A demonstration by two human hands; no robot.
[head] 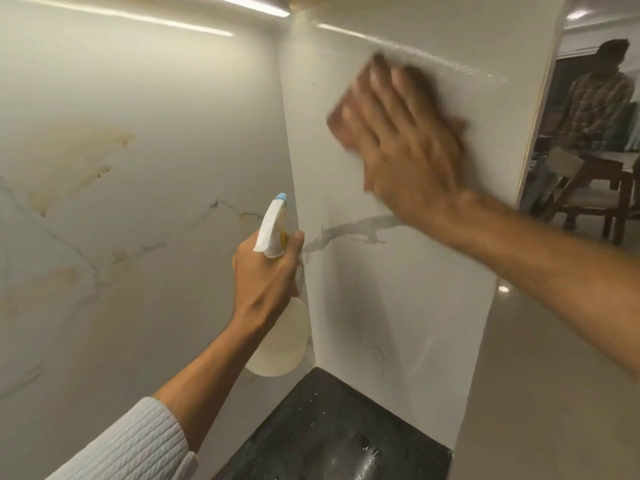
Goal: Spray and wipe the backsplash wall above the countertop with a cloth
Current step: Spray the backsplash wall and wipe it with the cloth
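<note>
Marble-veined backsplash wall point(398, 289) is pressed high up by the flat-fingered right hand point(405, 140) over a brown cloth point(337, 119); the spray bottle point(277, 306) — upright, nozzle aimed away into the corner — is gripped by the left hand point(266, 271).

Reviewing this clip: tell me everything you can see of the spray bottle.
The spray bottle has a white trigger head with a light blue nozzle tip, a bit of yellow at the neck, and a rounded translucent body that looks like pale plastic. It is upright, tilted slightly, with the nozzle aimed up toward the corner where the backsplash panels meet. The left hand grips its neck from behind, covering the trigger. It hangs in the air above the dark countertop, touching nothing else. Its fill level cannot be read.
</note>
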